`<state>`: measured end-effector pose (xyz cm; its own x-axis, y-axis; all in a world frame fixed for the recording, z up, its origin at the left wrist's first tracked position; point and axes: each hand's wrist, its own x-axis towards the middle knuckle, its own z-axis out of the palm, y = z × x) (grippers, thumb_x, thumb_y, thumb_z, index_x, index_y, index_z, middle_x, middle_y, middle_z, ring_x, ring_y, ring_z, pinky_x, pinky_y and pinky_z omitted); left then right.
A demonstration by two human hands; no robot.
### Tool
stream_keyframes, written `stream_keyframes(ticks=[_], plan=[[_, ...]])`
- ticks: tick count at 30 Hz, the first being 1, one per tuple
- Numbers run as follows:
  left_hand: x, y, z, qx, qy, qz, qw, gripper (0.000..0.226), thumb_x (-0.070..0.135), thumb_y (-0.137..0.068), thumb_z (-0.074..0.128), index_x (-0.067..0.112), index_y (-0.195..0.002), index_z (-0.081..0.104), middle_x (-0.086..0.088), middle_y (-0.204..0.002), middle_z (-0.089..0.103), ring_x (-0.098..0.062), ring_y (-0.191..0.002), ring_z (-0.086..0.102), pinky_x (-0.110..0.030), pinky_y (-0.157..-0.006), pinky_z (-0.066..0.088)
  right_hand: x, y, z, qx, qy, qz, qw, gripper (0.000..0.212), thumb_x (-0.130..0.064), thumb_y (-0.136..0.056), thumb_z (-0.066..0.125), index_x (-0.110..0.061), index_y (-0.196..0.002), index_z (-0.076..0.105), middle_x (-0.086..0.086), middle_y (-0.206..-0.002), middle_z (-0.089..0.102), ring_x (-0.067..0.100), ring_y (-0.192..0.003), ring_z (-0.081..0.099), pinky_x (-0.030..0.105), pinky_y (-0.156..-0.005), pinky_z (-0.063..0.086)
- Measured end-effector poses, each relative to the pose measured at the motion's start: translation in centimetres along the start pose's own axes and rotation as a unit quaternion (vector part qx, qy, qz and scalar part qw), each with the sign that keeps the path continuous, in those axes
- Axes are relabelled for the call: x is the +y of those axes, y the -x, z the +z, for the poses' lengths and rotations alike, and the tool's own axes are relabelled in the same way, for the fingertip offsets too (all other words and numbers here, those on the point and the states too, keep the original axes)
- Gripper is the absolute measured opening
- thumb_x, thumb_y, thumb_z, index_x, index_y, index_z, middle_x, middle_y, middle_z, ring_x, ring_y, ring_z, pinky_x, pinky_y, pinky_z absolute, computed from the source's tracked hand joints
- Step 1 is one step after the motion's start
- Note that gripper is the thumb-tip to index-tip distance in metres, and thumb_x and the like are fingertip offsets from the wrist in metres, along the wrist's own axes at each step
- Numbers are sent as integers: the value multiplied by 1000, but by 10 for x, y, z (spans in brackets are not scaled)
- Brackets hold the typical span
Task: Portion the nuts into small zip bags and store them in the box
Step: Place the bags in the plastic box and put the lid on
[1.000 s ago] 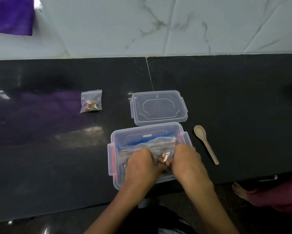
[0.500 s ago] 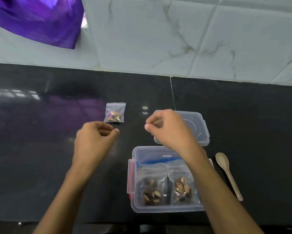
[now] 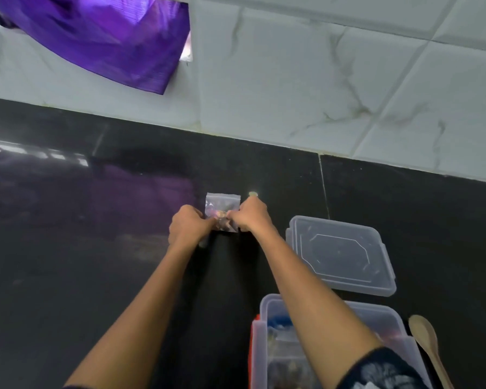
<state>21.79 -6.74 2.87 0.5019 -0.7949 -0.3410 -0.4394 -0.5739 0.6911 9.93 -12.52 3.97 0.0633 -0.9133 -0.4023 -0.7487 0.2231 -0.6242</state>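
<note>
Both arms are extended over the black counter, where the left hand and the right hand pinch the lower corners of one small zip bag of nuts, left corner and right corner respectively. The bag lies near the counter's far edge, below the tiled wall. Nearer the person, on the right, the clear box stands open holding filled bags, its lid flat just beyond it and a wooden spoon beside it.

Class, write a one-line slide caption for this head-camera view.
Both hands grip a small zip bag of nuts beside the open box.
</note>
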Motion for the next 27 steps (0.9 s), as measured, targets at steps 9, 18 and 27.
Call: stream_keyframes(ticks=[9,18,27], plan=[[-5,-8,1,-109,84,7,990,18,23,-85,71,6,-80,68,-2,-62,56,-11,-51,44,-24,-49,35,10,-9,7,-66,-82,12,994,23,-21,-84,70,2,-89,69,13,-88,68,27,-87,67,39,-81,55],[13,76,-34,-162,231,71,957,11,23,-87,66,13,-87,67,-2,-75,71,-7,-64,64,-17,-58,49,0,65,-45,-113,-246,-77,960,10,-16,-96,53,-13,-102,61,7,-100,67,21,-97,66,39,-84,57],[30,185,-46,-235,233,146,932,31,37,-61,73,18,-85,70,-1,-76,75,-10,-70,70,-27,-66,52,63,183,-140,-123,-172,-149,966,8,-13,-89,59,-15,-92,67,-2,-82,71,13,-73,67,26,-65,55]])
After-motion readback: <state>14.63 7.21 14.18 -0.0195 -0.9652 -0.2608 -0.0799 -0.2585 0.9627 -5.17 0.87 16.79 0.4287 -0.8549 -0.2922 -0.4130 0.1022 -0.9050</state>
